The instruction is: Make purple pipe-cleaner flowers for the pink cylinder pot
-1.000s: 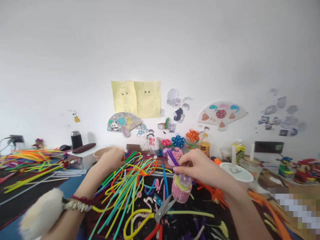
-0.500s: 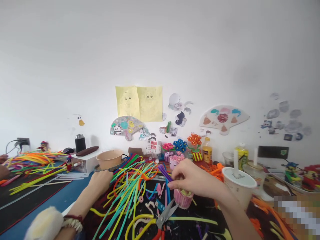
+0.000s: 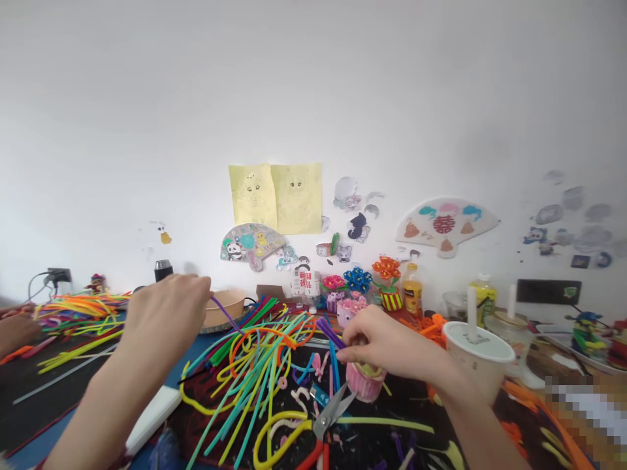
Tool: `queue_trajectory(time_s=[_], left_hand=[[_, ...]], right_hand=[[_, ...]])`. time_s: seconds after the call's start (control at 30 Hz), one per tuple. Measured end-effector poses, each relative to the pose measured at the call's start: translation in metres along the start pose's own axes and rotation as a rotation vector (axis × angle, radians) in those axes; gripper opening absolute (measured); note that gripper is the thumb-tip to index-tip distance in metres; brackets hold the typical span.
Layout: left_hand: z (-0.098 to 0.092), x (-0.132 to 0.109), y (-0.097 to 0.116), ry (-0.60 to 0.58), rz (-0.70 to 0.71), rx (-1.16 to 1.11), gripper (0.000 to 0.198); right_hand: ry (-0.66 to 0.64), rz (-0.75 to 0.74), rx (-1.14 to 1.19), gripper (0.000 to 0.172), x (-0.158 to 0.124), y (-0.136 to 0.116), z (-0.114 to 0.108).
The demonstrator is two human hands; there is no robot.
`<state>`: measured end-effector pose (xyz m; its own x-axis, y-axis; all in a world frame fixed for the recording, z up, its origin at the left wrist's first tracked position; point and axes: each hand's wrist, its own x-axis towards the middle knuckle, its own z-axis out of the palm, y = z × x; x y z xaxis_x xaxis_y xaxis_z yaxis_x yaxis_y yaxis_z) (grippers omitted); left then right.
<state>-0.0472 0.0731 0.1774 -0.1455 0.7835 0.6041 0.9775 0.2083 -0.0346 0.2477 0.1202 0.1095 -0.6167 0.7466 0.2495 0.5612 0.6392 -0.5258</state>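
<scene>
My left hand [image 3: 171,307] is raised at the left, its fingers closed on one end of a purple pipe cleaner [image 3: 228,314] that slants down into the pile. Over the middle of the table, my right hand [image 3: 375,336] pinches a short bunch of purple pipe cleaners [image 3: 329,331]. Just below it stands a small pink pot [image 3: 365,382] with pale green in its top, partly covered by the hand. Scissors [image 3: 323,424] with yellow and red handles lie with blades apart, tips near the pot. Yellow and turquoise pipe cleaners [image 3: 255,385] spread between my hands.
A lidded paper cup [image 3: 477,352] stands right of my right forearm. Behind are pipe-cleaner flowers [image 3: 357,281], a yellow bottle [image 3: 412,290] and a beige bowl [image 3: 230,310]. Another person's hand [image 3: 17,329] is at the far left, beside more pipe cleaners [image 3: 83,307].
My left hand has risen toward the camera, and a purple pipe cleaner now shows stretched from it. My right hand keeps its pinch beside the pot. The view has shifted slightly.
</scene>
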Motion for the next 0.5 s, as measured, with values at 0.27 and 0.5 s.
queue_trajectory(time_s=[0.27,0.5], left_hand=[[-0.062,-0.028,0.044,0.406,-0.124,0.245,0.048],[-0.041,-0.015,0.073,0.385,-0.032,-0.331,0.036]], right_hand=[[0.099,0.004,0.056,0.048,-0.001,-0.002,-0.006],[0.532,0.024,0.575,0.044,0.002,0.005,-0.019]])
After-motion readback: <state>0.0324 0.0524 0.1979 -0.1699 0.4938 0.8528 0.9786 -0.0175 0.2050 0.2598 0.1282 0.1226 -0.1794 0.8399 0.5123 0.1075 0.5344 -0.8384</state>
